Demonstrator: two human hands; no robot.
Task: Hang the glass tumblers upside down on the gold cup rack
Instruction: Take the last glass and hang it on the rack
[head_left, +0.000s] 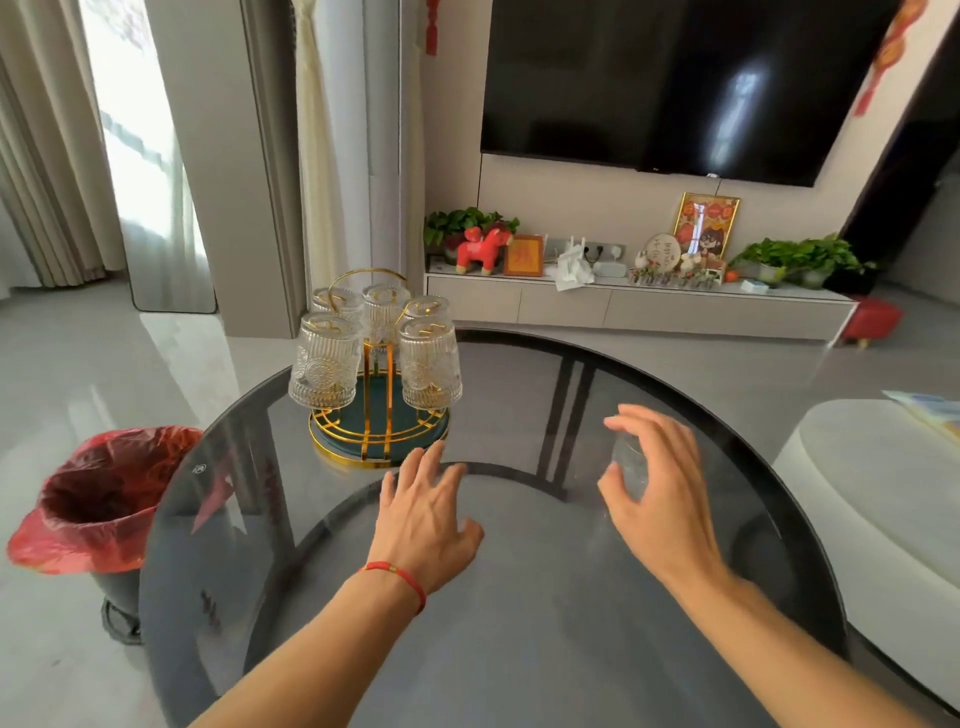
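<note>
The gold cup rack (378, 441) with a dark green base stands at the far left of the round glass table (519, 623). Several ribbed glass tumblers (430, 364) hang upside down on its arms. My left hand (423, 514) hovers just in front of the rack's base, fingers spread and holding nothing. To the right, my right hand (660, 483) curls around one more glass tumbler (630, 461). That tumbler is blurred and mostly hidden behind the fingers and thumb.
A bin lined with a red bag (98, 499) stands on the floor left of the table. A white cushioned seat (883, 483) sits at the right. A TV cabinet (639, 306) with plants and ornaments runs along the far wall.
</note>
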